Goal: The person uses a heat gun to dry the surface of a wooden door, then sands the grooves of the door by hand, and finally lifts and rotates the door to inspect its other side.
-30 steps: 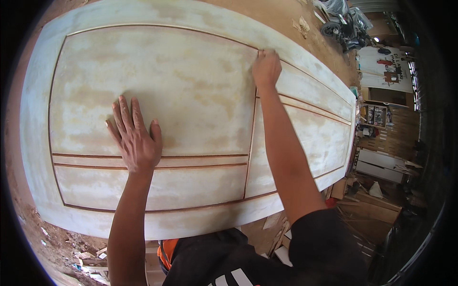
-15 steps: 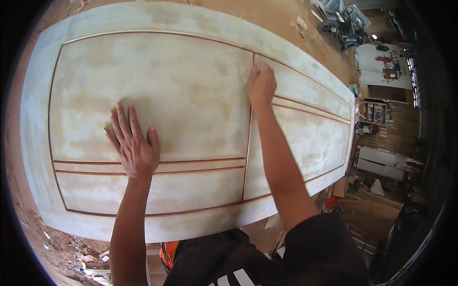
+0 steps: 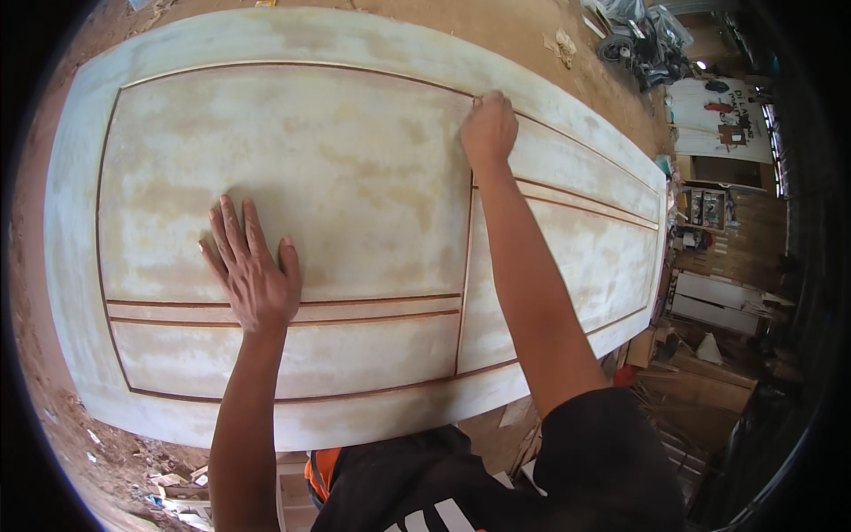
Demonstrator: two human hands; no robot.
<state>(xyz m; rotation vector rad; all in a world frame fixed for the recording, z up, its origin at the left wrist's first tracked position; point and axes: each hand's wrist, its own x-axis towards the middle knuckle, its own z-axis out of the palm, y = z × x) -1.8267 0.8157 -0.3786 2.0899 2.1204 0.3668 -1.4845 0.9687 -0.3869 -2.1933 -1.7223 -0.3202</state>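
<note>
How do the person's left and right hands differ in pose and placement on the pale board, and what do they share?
The left hand is open, palm down with fingers spread; the right hand is curled like a fist. The left hand is nearer the person; the right hand reaches farther, near the far end of the upright brown groove. Both are bare and at the same pale board.

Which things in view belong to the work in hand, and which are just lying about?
In use:
- panelled door, with brown grooves
- left hand, spread flat on it
- right hand, closed at a groove; anything inside is hidden

Lying about:
- crumpled scrap beyond the door
- wood scraps, lower left
- whitish boards, far right
</note>
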